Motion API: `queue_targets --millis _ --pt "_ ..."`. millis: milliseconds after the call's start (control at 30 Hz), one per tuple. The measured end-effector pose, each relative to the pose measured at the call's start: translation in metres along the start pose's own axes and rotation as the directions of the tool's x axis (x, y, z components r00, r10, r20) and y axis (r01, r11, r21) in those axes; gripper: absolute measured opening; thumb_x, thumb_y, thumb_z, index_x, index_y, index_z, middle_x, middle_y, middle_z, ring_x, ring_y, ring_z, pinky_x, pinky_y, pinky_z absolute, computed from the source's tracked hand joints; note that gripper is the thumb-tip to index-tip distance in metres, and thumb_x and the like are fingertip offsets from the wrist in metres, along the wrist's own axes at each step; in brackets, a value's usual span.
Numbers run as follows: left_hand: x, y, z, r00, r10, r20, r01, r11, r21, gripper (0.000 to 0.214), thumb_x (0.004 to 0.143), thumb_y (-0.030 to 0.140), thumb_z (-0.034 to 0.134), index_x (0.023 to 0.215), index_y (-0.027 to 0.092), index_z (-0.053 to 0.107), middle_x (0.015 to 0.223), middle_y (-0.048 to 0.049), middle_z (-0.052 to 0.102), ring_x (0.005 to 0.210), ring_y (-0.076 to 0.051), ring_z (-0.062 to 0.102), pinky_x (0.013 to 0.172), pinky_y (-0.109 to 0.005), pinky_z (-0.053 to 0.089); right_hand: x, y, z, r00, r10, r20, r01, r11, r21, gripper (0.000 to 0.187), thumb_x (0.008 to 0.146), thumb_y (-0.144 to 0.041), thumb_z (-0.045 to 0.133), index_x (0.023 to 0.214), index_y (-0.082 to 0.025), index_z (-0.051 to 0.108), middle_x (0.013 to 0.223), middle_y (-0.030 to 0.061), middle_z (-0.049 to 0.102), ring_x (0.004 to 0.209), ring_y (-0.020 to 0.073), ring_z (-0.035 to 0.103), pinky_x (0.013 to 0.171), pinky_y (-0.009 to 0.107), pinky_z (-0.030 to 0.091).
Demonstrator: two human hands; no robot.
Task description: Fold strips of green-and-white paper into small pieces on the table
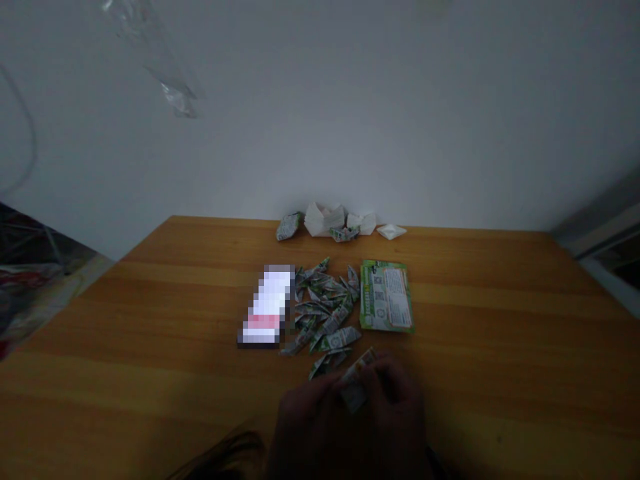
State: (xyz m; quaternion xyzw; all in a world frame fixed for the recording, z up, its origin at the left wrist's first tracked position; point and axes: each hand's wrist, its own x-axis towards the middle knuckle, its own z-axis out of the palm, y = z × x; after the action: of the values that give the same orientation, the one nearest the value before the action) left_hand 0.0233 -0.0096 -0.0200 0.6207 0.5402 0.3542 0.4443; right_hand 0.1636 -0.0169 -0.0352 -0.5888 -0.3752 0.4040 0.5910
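Observation:
At the near side of the table, my left hand (306, 415) and my right hand (395, 398) are closed together on one small folded piece of printed paper (354, 396). Shadow hides much of both hands, and the fingers cover part of the paper. Just beyond them lies a loose pile of folded paper pieces (327, 310), printed in grey and green. To the pile's right is a flat stack of green printed leaflets (387, 299). A phone (266, 305) with a lit, blurred-out screen lies to its left.
Along the wall (400, 120) stand folded white paper shapes (323, 219), a small white folded paper (391, 231) and a green-grey folded paper (289, 227). The wooden table (500, 320) ends at that wall. Clear plastic (177, 97) hangs at the upper left. Dark hair strands show at the bottom.

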Motion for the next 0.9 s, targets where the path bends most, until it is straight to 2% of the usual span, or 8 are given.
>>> queue_targets --millis 167,333,533,700,833,900 --pt "-0.002 0.004 0.005 0.994 -0.110 -0.005 0.109 0.993 -0.043 0.034 0.089 0.041 0.051 0.081 0.017 0.075 0.067 -0.0037 0.074 0.060 -0.017 0.067 0.055 -0.018 0.050 -0.002 -0.002 0.001 1.000 0.013 -0.001 -0.013 1.000 -0.022 0.022 0.080 -0.033 0.065 0.063 -0.018 0.062 0.061 -0.0003 0.059 0.057 0.0152 0.058 0.052 0.021 0.047" --pt "-0.003 0.010 0.010 0.976 -0.209 -0.061 0.203 0.975 -0.087 0.040 0.087 0.047 0.052 0.071 0.015 0.070 0.063 -0.0035 0.070 0.059 -0.016 0.063 0.054 -0.018 0.047 -0.004 -0.001 0.003 0.999 0.038 0.002 -0.038 0.999 -0.004 0.023 0.079 -0.034 0.066 0.064 -0.018 0.062 0.064 0.0005 0.062 0.059 0.0153 0.059 0.054 0.022 0.048" --pt "-0.003 0.009 0.013 0.959 -0.269 -0.090 0.260 0.960 -0.101 0.046 0.083 0.055 0.053 0.067 0.015 0.068 0.058 -0.0023 0.066 0.055 -0.016 0.059 0.051 -0.019 0.045 -0.007 0.000 0.008 0.979 0.192 -0.069 -0.181 0.973 0.141 0.023 0.072 -0.035 0.074 0.074 -0.018 0.060 0.065 0.0003 0.066 0.057 0.0164 0.064 0.051 0.023 0.052" --pt "0.000 0.001 0.011 0.967 -0.256 -0.022 0.255 0.966 -0.036 0.045 0.082 0.055 0.053 0.063 0.015 0.063 0.056 0.0002 0.059 0.054 -0.014 0.053 0.050 -0.019 0.040 -0.006 -0.003 0.008 0.980 0.182 -0.084 -0.160 0.961 0.225 0.028 0.072 -0.030 0.075 0.090 -0.021 0.055 0.073 -0.0010 0.067 0.059 0.0148 0.064 0.051 0.022 0.054" --pt "0.004 0.001 0.009 0.963 -0.260 0.074 0.262 0.965 -0.020 0.042 0.083 0.050 0.055 0.062 0.014 0.061 0.056 0.0018 0.055 0.054 -0.013 0.050 0.050 -0.019 0.038 -0.007 -0.005 0.007 0.982 0.186 0.026 -0.187 0.956 0.225 0.029 0.074 -0.026 0.073 0.095 -0.022 0.055 0.077 -0.0006 0.068 0.062 0.0149 0.066 0.054 0.022 0.055" --pt "0.004 0.002 0.008 0.962 -0.264 0.075 0.266 0.964 -0.016 0.043 0.085 0.050 0.052 0.063 0.014 0.063 0.056 0.0016 0.055 0.055 -0.013 0.051 0.051 -0.019 0.038 -0.006 -0.004 0.007 0.983 0.176 0.056 -0.184 0.959 0.216 0.027 0.074 -0.026 0.073 0.094 -0.021 0.056 0.076 -0.0010 0.068 0.062 0.0151 0.066 0.054 0.021 0.055"
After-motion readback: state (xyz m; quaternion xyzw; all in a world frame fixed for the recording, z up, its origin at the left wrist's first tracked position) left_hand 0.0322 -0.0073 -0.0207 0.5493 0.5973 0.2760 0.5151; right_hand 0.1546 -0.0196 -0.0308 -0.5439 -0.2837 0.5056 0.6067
